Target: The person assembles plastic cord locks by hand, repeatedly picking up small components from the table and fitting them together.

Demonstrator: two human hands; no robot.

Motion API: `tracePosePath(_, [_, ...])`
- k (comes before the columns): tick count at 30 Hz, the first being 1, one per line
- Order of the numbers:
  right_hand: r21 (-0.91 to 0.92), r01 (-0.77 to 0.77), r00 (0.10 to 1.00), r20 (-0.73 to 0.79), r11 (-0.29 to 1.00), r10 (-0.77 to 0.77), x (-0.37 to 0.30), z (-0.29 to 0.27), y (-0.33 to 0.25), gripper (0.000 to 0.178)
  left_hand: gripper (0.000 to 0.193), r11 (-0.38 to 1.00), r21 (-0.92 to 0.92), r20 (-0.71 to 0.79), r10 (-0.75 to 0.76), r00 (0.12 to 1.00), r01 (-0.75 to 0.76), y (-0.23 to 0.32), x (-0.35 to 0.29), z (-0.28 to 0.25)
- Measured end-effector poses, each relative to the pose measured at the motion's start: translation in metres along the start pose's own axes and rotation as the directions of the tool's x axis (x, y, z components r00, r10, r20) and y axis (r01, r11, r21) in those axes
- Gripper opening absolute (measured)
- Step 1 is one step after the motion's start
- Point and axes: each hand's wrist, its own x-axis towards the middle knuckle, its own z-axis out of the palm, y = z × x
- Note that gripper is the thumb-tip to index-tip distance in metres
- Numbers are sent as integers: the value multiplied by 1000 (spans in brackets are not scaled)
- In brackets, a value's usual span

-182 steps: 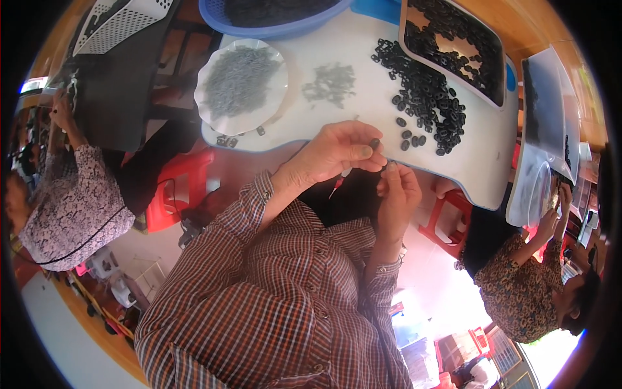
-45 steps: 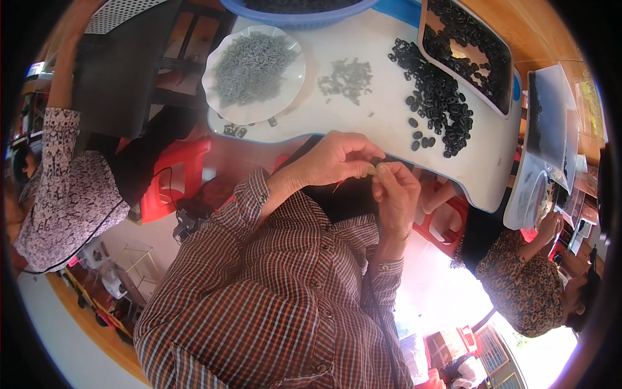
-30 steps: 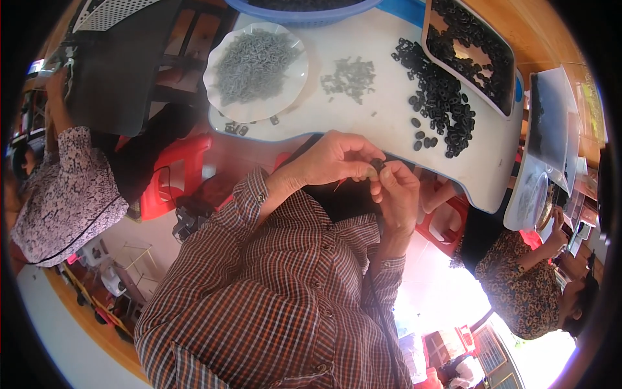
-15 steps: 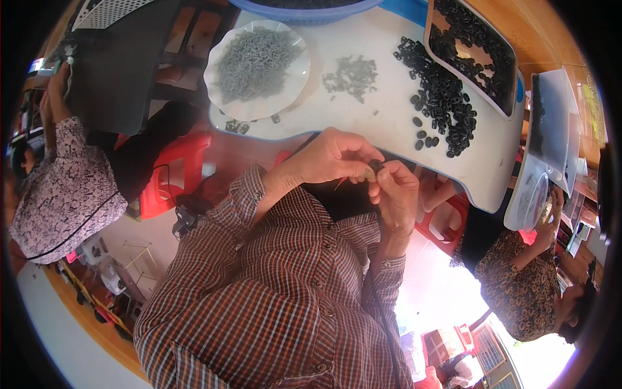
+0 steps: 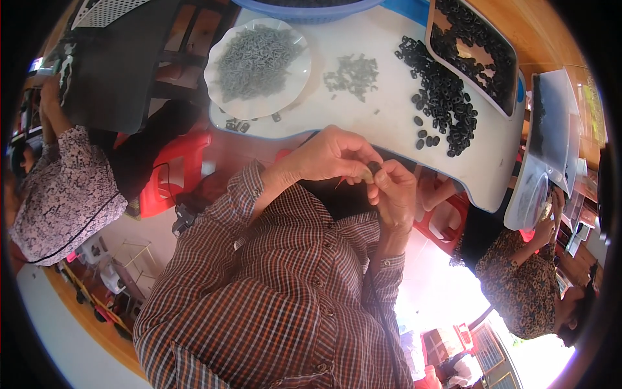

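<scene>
My left hand [image 5: 337, 155] and my right hand [image 5: 396, 185] meet in front of my chest, just off the near edge of the white table [image 5: 395, 120]. Pinched between both sets of fingertips is a small dark piece [image 5: 374, 168], largely covered by the fingers. Its exact kind is too small to make out. Beyond my left hand stands a white scalloped plate [image 5: 304, 78] heaped with small grey parts [image 5: 259, 61]. Small translucent pieces [image 5: 353, 76] lie loose in the table's middle. To the right spreads a pile of black oval pieces [image 5: 447, 104], some with holes.
A tray [image 5: 428, 32] of black pieces sits far right, and a blue basket [image 5: 311, 13] is at the far edge. A few dark pieces [image 5: 237, 125] lie near the plate. People work at left [image 5: 71, 194] and right [image 5: 518, 279]. Red stools [image 5: 165, 172] stand beside the table.
My hands stay together on the small dark piece, with only a slight shift of the fingers. The person at left has lowered a hand a little.
</scene>
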Motion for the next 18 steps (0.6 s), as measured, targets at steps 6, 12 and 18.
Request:
tracePosePath(6, [18, -26, 1000, -3, 999, 27, 0, 0, 1, 15, 19, 1000, 10, 8, -30, 1000, 30, 1, -1, 0])
tracePosePath(12, [-32, -79, 997, -23, 996, 78, 1, -2, 1, 15, 18, 999, 47, 0, -19, 1000, 19, -1, -2, 3])
tracePosePath(18, [-18, -33, 998, -50, 999, 32, 0, -5, 2, 16, 22, 1000, 21, -64, -21, 998, 23, 0, -1, 11])
